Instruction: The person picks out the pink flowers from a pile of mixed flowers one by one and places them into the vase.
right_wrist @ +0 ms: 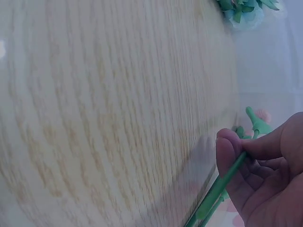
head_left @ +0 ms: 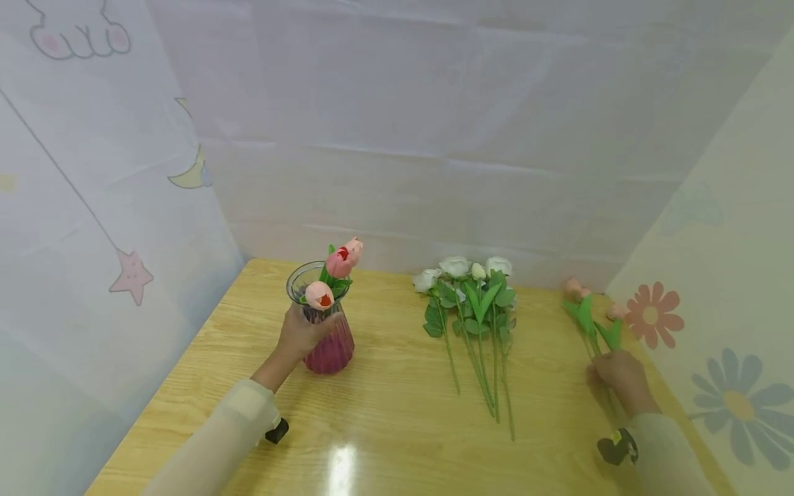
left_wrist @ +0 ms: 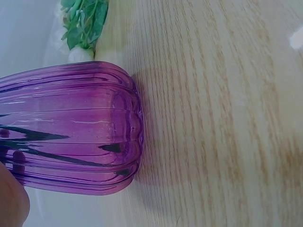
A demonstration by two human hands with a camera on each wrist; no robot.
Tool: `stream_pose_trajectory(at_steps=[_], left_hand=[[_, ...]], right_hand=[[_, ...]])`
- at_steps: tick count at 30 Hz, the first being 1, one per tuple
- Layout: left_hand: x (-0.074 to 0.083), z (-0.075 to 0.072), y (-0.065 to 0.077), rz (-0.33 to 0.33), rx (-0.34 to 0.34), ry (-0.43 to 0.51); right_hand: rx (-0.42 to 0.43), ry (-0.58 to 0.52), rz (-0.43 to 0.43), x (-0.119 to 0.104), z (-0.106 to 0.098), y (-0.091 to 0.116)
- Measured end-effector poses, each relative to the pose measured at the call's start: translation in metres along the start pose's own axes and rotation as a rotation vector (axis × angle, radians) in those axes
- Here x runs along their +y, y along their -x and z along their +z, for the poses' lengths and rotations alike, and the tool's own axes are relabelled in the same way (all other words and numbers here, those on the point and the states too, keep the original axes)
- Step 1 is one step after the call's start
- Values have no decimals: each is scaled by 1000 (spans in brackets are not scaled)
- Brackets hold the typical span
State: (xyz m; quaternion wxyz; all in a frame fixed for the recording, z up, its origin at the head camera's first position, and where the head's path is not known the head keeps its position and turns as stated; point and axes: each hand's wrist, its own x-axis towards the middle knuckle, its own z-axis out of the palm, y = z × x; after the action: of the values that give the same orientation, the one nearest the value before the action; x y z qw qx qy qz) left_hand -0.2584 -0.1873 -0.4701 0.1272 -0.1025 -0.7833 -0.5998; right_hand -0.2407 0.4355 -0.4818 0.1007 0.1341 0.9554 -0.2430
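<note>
My left hand (head_left: 302, 335) grips the side of a ribbed glass vase (head_left: 330, 351), clear at the rim and purple-pink below, which stands upright on the table. Two pink tulips (head_left: 343, 260) with green leaves lean out of its mouth; dark stems show through the glass in the left wrist view. At the far right, my right hand (head_left: 623, 377) pinches a green tulip stem (right_wrist: 218, 195) between thumb and fingers. Several pink tulip heads (head_left: 616, 312) and leaves lie beyond that hand. Other stems run close beside the pinched one, so how many are held is unclear.
White roses (head_left: 455, 266) with leafy stems and a pale bud (head_left: 478, 271) lie in a bunch between the hands on the wooden table (head_left: 397, 413). Printed cloth walls (head_left: 434, 172) stand at the back and both sides.
</note>
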Motion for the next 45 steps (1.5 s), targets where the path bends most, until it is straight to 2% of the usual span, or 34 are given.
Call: stream_pose_trajectory(at_steps=[6,13,17,23,32,39,45], left_hand=[[-1,-1,-1,-5,-12,22],[0,-1,0,-5,-2,8],[1,-1,0,-4,-5,8],[1,-1,0,-14,-18,42],[3,-1,0,-41,-30,53],[1,-1,0,-23,-24,53],[0,-1,0,-28,-23,43]], right_hand=[[-13,-132,-15,-3,1,1],[-65,-404,-25,-8,3,7],[-69,-487,-34,-14,4,12],[-81,-518,-52,-18,5,17],[-46,-600,-116,-26,6,23],[-26,-654,-171,-35,5,23],[-10,-640,-196,-46,-2,28]])
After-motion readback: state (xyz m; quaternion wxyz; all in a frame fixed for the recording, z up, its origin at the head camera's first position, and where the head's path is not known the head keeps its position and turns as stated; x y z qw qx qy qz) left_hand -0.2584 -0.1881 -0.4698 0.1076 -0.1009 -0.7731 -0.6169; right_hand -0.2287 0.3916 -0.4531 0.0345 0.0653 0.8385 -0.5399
